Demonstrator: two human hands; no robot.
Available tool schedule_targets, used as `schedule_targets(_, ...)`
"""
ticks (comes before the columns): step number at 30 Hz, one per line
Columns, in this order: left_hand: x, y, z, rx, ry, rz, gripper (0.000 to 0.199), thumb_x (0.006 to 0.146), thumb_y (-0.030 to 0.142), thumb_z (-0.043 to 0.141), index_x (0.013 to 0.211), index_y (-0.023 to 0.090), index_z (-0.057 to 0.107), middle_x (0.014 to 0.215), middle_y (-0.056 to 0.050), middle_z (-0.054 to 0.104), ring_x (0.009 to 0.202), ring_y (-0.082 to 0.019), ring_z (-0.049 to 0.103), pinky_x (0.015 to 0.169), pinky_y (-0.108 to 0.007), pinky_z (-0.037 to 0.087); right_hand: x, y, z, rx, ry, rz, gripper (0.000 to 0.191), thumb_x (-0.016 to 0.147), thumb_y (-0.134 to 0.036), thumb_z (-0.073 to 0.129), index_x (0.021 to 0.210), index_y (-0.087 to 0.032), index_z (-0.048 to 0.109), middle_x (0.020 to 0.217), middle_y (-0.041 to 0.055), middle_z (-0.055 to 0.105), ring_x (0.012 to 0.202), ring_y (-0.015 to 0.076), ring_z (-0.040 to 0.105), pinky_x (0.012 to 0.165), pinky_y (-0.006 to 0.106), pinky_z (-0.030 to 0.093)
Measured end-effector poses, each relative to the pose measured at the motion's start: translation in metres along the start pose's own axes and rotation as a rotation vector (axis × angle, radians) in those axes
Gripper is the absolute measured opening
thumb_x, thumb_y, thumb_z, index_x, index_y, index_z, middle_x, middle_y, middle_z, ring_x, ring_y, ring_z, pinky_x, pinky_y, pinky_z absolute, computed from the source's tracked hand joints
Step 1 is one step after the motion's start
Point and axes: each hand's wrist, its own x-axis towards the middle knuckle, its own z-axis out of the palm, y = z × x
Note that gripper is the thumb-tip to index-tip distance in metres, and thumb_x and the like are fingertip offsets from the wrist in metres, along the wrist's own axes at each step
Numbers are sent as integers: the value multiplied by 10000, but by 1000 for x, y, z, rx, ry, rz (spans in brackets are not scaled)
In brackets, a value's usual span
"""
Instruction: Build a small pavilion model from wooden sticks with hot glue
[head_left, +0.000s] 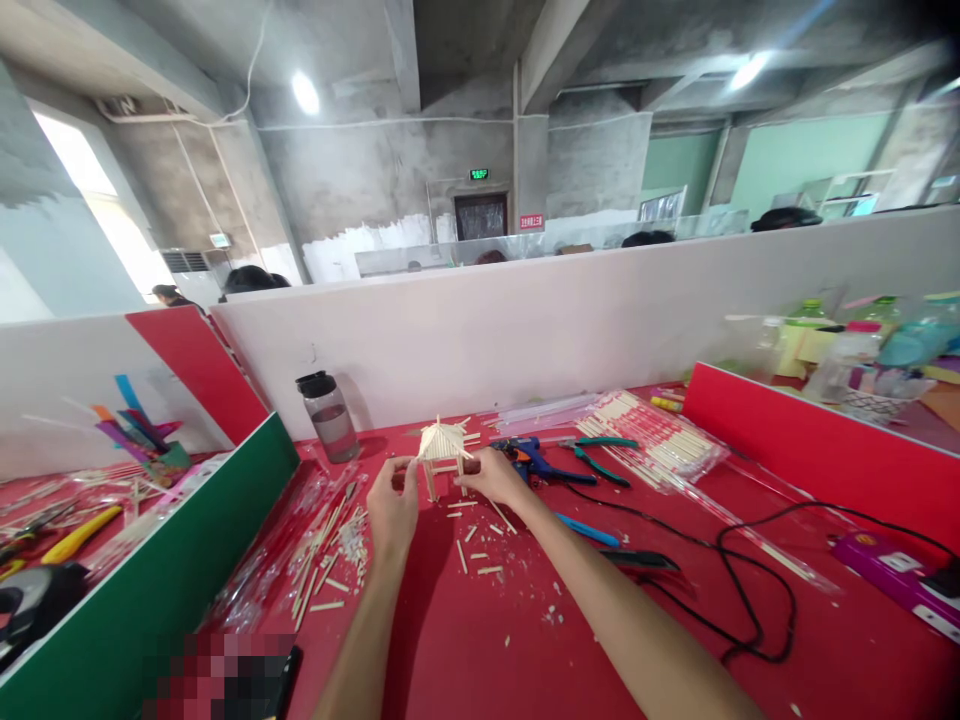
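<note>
Roughly midway between our left hand [394,502] and right hand [495,476], both half-curled, grip unclear | pale, peak-roofed wooden-stick pavilion [442,442], upright | near red tabletop's [465,650] far edge

Bright overall, from glaring ceiling lights [305,92] and a blown-out window [86,165]; soft shadows on the table [465,650]; edges stretched and smeared, a lower-left patch pixelated.

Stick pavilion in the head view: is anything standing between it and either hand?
Nothing visible does. The left hand and right hand are right at opposite sides of the stick pavilion. Short loose sticks lie on the table nearer the camera, outside both gaps. Whether the fingertips grip it is too small to tell.
</note>
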Motion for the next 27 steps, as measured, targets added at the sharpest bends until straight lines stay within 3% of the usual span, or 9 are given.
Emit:
schedule_targets(12, 0, -5, 3, -6, 22, -15, 331, 877, 483, 544, 915, 189, 690, 780, -28, 705, 679, -177, 642, 676, -279, 487, -1, -6, -3, -25, 18, 0, 98, 722, -225, 761, 671, -144, 742, 642, 28, 725, 650, 187, 661, 552, 218, 352)
schedule_targets(27, 2, -7, 0, 38, -29, -20, 310, 875, 471, 543, 944, 194, 666, 730, -16, 693, 643, -172, 641, 644, -274, 486, -2, -8, -5, -49, 18, 24, 94, 727, -249, 768, 738, -155, 766, 726, 51, 762, 728, 213, 692, 616, 233, 411)
